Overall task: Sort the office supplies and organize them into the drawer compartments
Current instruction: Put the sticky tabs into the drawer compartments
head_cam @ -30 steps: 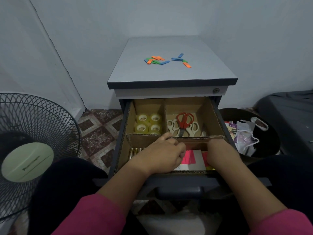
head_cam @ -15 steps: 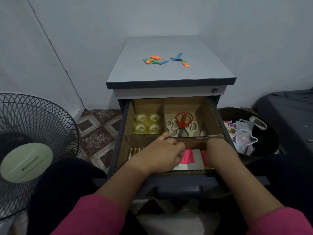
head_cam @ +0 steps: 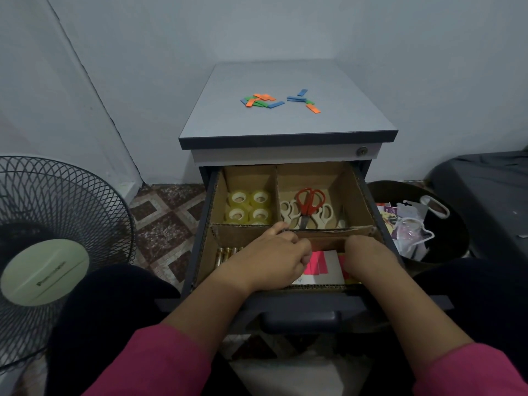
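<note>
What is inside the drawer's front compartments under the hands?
Gold cylinders lie front left; pink notes on white paper lie between the left hand and right hand. Anything beneath the hands is hidden.

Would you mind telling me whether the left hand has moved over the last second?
No. The left hand stays in the front compartment, thumb against the cardboard divider, as before.
</note>
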Motion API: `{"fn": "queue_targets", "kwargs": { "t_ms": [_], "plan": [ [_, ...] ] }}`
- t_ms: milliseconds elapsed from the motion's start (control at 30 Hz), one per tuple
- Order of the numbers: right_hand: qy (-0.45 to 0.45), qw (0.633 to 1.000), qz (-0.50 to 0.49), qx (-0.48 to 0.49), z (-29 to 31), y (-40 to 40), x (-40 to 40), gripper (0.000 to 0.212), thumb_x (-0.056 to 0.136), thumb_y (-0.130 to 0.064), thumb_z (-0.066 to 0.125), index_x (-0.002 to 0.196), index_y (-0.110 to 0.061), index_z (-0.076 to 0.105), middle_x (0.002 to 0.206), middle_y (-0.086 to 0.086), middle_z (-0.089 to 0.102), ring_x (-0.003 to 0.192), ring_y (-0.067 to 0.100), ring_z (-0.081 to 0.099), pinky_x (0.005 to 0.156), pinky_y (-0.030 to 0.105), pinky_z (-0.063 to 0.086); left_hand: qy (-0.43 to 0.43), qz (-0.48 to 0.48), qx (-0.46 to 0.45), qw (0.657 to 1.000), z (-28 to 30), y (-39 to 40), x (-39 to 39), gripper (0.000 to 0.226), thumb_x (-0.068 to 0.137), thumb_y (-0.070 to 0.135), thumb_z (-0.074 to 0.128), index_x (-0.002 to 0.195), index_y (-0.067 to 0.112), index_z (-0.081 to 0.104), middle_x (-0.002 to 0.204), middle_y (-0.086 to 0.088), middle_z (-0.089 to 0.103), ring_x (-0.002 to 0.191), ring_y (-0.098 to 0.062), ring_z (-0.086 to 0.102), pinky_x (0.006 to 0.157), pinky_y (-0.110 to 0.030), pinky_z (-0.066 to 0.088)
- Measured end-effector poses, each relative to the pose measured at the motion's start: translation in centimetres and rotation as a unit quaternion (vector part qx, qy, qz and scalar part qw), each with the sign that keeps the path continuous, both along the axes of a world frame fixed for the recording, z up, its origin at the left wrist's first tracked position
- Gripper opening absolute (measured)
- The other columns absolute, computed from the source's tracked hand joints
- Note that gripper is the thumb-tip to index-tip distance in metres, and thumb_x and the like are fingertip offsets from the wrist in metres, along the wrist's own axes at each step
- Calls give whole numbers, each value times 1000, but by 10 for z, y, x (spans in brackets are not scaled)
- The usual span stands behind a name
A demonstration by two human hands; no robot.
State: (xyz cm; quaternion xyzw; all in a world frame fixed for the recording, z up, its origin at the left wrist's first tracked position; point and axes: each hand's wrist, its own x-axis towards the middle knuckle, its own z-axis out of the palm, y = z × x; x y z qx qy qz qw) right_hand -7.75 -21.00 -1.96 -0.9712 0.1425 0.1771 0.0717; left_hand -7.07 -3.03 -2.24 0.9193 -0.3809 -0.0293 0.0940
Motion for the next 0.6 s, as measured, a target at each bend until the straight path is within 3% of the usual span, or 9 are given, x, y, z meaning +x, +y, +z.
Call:
{"fn": "queue_targets", "kwargs": {
  "t_ms": [300, 600],
  "plan": [
    [-2, 1000, -3, -1, 1, 1, -2, 22, 95, -14, 47, 110, -10, 62, 115, 9, 62, 107, 25, 60, 88, 36, 49, 13, -8, -2, 1000, -2, 1, 1, 16, 94, 25, 35, 100, 22, 50, 108, 1, 61, 121, -16, 41, 119, -31, 3],
    [-9, 1000, 5, 0, 11, 0, -7, 19, 94, -9, 48, 108, -7, 59, 113, 11, 61, 106, 27, 60, 85, 35, 48, -15, 4, -32, 999, 5, -1, -4, 20, 97, 22, 36, 106, 17, 53, 113, -3, 60, 126, -18, 35, 105, -12, -10]
  ]
}}
